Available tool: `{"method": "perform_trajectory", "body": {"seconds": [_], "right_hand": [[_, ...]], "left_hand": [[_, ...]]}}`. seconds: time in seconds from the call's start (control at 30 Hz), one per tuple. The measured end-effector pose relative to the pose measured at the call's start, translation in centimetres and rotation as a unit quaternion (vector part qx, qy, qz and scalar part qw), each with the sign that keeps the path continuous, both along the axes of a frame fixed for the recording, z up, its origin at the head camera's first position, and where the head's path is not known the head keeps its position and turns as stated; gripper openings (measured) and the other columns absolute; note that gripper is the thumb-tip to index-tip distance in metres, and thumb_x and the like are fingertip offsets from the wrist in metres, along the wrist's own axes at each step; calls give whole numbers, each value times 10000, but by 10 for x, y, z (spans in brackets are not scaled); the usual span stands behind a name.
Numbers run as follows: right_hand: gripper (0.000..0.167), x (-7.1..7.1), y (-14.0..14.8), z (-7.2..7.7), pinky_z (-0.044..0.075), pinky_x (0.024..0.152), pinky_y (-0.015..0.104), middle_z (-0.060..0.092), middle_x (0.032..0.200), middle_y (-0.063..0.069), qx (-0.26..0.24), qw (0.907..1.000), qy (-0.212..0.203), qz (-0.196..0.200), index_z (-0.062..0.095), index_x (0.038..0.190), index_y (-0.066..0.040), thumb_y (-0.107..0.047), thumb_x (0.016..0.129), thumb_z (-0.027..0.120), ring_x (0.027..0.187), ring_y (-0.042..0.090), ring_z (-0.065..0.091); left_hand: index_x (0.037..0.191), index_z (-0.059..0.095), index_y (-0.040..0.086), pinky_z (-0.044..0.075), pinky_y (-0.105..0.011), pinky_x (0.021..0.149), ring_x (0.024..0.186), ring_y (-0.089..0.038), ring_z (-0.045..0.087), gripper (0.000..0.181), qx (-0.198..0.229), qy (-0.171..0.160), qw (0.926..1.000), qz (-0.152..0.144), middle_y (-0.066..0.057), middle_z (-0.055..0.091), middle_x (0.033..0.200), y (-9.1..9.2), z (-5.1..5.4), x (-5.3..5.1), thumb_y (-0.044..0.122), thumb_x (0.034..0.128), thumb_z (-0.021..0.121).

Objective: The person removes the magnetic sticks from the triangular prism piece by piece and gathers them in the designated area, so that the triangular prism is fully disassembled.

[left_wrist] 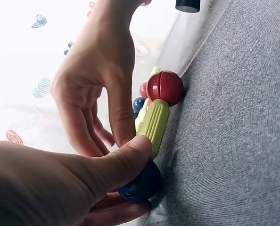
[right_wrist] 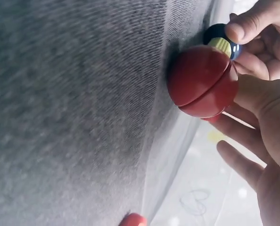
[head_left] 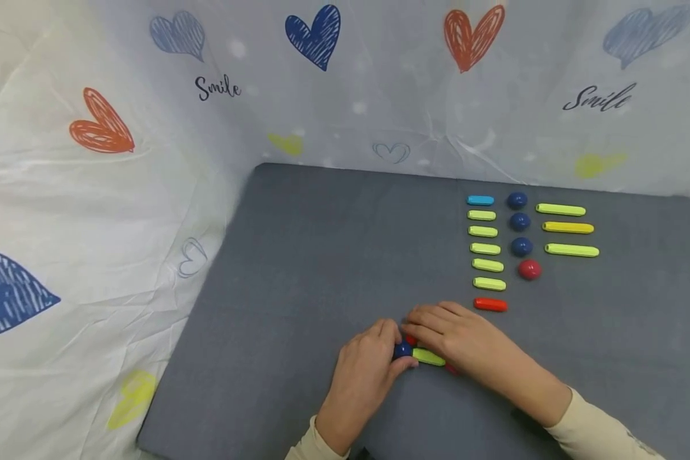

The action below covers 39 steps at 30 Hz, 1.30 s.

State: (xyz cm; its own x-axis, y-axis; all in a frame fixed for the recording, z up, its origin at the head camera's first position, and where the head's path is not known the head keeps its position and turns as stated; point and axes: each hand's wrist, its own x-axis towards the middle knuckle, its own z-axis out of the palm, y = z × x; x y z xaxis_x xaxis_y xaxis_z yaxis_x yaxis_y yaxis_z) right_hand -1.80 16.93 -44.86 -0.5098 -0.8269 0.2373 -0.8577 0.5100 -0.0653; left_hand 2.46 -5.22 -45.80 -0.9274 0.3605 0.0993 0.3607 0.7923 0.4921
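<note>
In the head view my left hand (head_left: 365,370) pinches a dark blue ball (head_left: 402,349) between thumb and fingers. A short yellow-green toy rod (head_left: 428,356) joins that ball at one end. At the rod's other end is a red ball (left_wrist: 166,88), with a groove round it, resting on the grey surface in the left wrist view. My right hand (head_left: 460,338) reaches over the rod from the right. Its fingertips hold a red piece (head_left: 411,340) against the blue ball's far side; most of that piece is hidden by fingers.
A column of short rods (head_left: 485,248), mostly yellow-green, lies on the grey mat (head_left: 322,255). Beside it stand blue balls (head_left: 520,222) and one red ball (head_left: 529,269), then longer rods (head_left: 568,227). The red rod (head_left: 490,305) lies nearest my right hand. A patterned cloth (head_left: 368,96) hangs behind.
</note>
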Motion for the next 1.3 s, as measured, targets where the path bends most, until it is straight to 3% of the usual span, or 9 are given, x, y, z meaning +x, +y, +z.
{"method": "perform_trajectory", "body": {"seconds": [0.1,0.33,0.57,0.87,0.97,1.03,1.1,1.3], "right_hand": [[537,1,-1,-4,523,1037,400,726,1254,-11,77,10000,24,58,738,1274,-147,20,784,881,1207,164,652],[470,3,-2,-9,532,997,384,718,1127,-46,-68,10000,45,10,753,1219,-159,23,800,864,1079,141,654],[317,2,1,-8,554,917,389,704,1043,-29,-68,9989,137,-444,759,1151,-128,-119,859,882,981,178,653],[425,4,17,2,584,868,392,711,1077,-15,-319,9953,26,-908,745,1209,-119,-162,825,924,973,172,663],[273,7,30,6,595,842,400,712,1083,-17,-546,9922,22,-1120,749,1214,-118,-320,1031,723,973,170,670],[413,9,38,7,599,844,411,712,1074,-18,-641,9895,39,-1298,754,1207,-119,-430,1133,491,974,175,675],[643,12,46,8,598,851,420,713,1072,-22,-691,9867,34,-1471,758,1201,-124,-520,1152,254,978,178,675],[675,23,66,5,599,855,466,732,1100,-16,-769,9810,20,-1781,767,1196,-141,-577,1126,256,983,198,684]], "left_hand": [[957,588,161,404,-165,527,581,-10,464,435,44,-46,10000,-8,87,536,797,1,-1,2,413,783,897],[952,589,154,389,-168,526,574,-10,435,427,44,113,9999,41,91,512,786,1,-3,3,412,787,886],[963,609,155,449,-187,561,614,-25,518,420,9,110,9999,60,82,570,821,2,-2,2,418,793,889],[958,607,151,441,-191,556,607,-26,493,422,2,-15,10000,74,79,564,821,2,-2,2,411,796,897],[964,611,153,440,-185,556,610,-18,484,423,27,-54,9999,86,80,573,832,3,-2,2,412,798,901],[972,612,156,434,-181,555,609,-13,472,420,44,-96,9999,90,82,573,834,4,-1,1,417,807,897],[980,613,158,428,-181,556,610,-13,458,418,25,-152,9998,108,86,571,836,4,0,1,425,814,890],[988,618,153,422,-180,562,609,-21,431,424,27,-315,9994,142,81,570,843,3,0,0,424,814,893]]}}
